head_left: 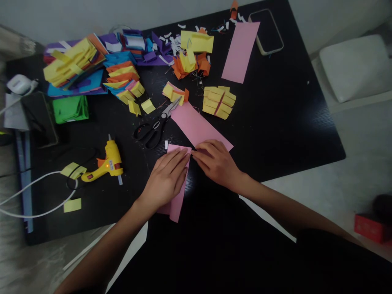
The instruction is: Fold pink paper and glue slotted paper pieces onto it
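My left hand (167, 179) lies flat with its fingers stretched out on a folded pink paper strip (178, 202) near the front edge of the black table (275, 122). My right hand (216, 161) presses its fingertips at the strip's upper right corner, fingers together and flat. Just behind them a second pink strip (196, 124) lies at a slant, partly under the right hand. Black-handled scissors (156, 124) rest to the left of it.
A yellow glue gun (105, 165) with a white cable lies at the left. Piles of cut coloured paper (92, 69) fill the back left. A slit yellow paper piece (219, 102), another pink sheet (240, 51) and a phone (266, 30) sit further back.
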